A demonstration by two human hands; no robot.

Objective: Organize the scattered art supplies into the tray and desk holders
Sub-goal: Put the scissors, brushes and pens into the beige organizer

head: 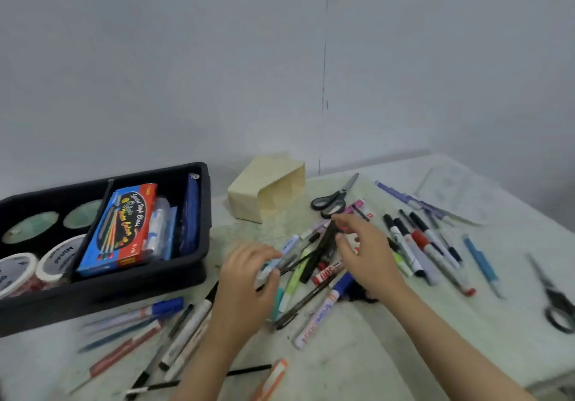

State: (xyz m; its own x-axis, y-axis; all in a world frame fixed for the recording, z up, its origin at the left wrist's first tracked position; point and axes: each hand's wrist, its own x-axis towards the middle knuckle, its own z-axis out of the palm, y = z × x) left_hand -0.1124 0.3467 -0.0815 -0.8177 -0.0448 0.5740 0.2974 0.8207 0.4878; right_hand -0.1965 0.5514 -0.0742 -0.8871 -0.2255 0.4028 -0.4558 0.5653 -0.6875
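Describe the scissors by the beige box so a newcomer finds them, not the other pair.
Right of the black tray lies a beige box on its side. The scissors lie just right of it, beyond the right hand, blades pointing toward the wall. The other scissors lie alone near the right edge of the table.

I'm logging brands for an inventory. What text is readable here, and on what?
"Special Mark Class", middle word unsure: white script on the blue-and-red box in the black tray.
"Water Colours", probably: yellow script, same box.
"Ninso", probably: tape roll in the tray, upside down.
"500", probably: red-and-white marker.
Blue print on the blue-capped marker: too blurred.
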